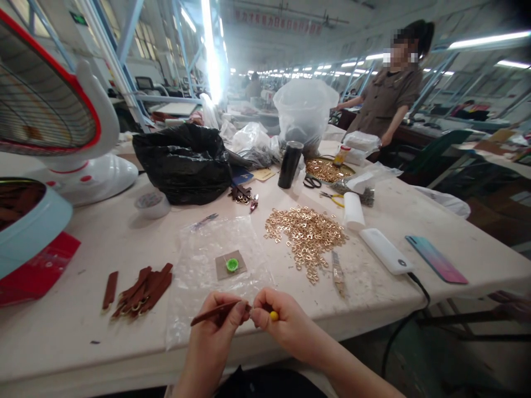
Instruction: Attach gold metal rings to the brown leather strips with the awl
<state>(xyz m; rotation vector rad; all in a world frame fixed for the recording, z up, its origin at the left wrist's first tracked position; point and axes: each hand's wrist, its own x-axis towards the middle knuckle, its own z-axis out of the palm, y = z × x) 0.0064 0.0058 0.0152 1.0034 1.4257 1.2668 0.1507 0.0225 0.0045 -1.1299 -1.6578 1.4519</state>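
Observation:
At the table's front edge, my left hand (218,326) is closed on a brown leather strap (211,313) that points out to the left. My right hand (284,320) pinches close to the strap's other end. A small tool with a rounded yellow end (274,315) pokes out of its fist; the rest is hidden by the fingers. Just beyond lies a brown card (224,270) with a green cap (232,265) on it, over a clear plastic sheet (191,251). More brown straps (143,290) with metal rings are piled to the left. Gold-coloured rings (307,235) are heaped to the right.
A black plastic bag (182,166), a tape roll (152,205) and a fan (95,171) stand left. Behind are a black cup (290,166), scissors (312,181) and yellow-handled pliers (334,199). A power bank (385,251) and a phone (435,260) lie right. Another person (384,105) stands behind.

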